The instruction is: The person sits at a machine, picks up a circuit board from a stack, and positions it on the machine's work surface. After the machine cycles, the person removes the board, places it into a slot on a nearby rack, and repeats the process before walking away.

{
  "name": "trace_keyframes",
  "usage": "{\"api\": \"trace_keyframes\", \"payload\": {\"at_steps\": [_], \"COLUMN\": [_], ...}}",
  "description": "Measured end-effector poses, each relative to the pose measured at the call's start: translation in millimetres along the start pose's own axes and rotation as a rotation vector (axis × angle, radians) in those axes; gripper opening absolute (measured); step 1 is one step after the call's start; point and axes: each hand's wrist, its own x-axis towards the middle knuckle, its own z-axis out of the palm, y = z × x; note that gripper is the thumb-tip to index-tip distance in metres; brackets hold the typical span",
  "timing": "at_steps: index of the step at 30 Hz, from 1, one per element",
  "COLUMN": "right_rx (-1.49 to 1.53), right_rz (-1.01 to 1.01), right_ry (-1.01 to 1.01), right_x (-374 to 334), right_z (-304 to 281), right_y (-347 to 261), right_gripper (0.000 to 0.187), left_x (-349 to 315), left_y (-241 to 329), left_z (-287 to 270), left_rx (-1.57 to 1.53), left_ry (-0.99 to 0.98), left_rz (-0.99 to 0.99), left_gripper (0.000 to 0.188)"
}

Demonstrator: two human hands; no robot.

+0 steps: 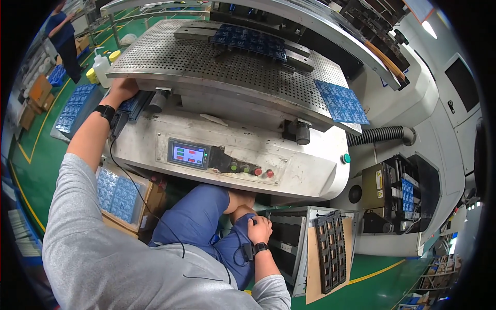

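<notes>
My left hand (124,90) reaches to the front left corner of the perforated metal table (170,54). Its fingers are mostly hidden beside a stack of dark blue panels (136,105) under the table's edge. Over my knee, my right hand (260,230) lies with curled fingers. A small dark spot shows at its fingertips, too small to name. A blue circuit board panel (249,41) sits across metal bars on the table. Another blue panel (341,102) lies at the table's right end, partly past its front edge.
Below the table are a lit touchscreen (188,153) and several buttons (258,171). A box of blue panels (118,194) stands at my left, near a blue panel stack (77,109). A black slotted frame (330,251) leans at right. Another person (63,39) stands far left.
</notes>
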Motion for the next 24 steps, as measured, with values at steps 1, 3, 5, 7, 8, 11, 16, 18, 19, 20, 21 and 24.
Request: {"api": "trace_keyframes", "payload": {"at_steps": [1, 3, 5, 7, 8, 11, 16, 18, 19, 20, 21, 24], "right_rx": [0.002, 0.001, -0.008, -0.001, -0.003, 0.003, 0.080, 0.043, 0.037, 0.013, 0.000, -0.001], "right_rz": [0.002, -0.007, 0.026, 0.043, 0.049, 0.011, -0.372, -0.672, -0.801, -0.924, -1.038, -1.198], "right_ry": [-0.002, 0.000, 0.018, 0.014, 0.017, 0.042, 0.137, 0.326, 0.369, 0.461, 0.560, 0.831], "right_x": [0, 2, -1, -3, -4, -3, -8, -14, -19, -24, -32, -56], "right_z": [0, 1, 0, -3, -3, 2, -44, -101, -136, -160, -190, -257], "right_y": [-1, 0, 9, 12, 13, 12, -20, -70, -102, -123, -144, -185], "right_gripper": [0.027, 0.027, 0.026, 0.027, 0.027, 0.029, 0.045, 0.047, 0.044, 0.036, 0.030, 0.023], "left_x": [2, -2, 5, 5, 5, 4, 9, 12, 11, 13, 16, 29], "left_y": [-7, -21, 5, 22, 26, -34, -27, -45, -61, -91, -105, -110], "left_z": [2, 5, 5, -3, -5, 19, 36, 37, 39, 36, 38, 46], "left_rx": [-0.201, -0.399, -0.017, 0.164, 0.219, -0.451, 0.282, 0.386, 0.409, 0.450, 0.527, 0.538], "left_ry": [0.041, 0.084, 0.104, 0.108, 0.101, 0.121, 0.207, 0.194, 0.230, 0.188, 0.179, -0.122], "left_rz": [-0.011, -0.026, 0.056, 0.057, 0.030, -0.009, 0.120, 0.112, 0.124, 0.112, 0.238, 0.114], "left_gripper": [0.041, 0.040, 0.040, 0.041, 0.041, 0.040, 0.041, 0.038, 0.037, 0.037, 0.034, 0.051]}}
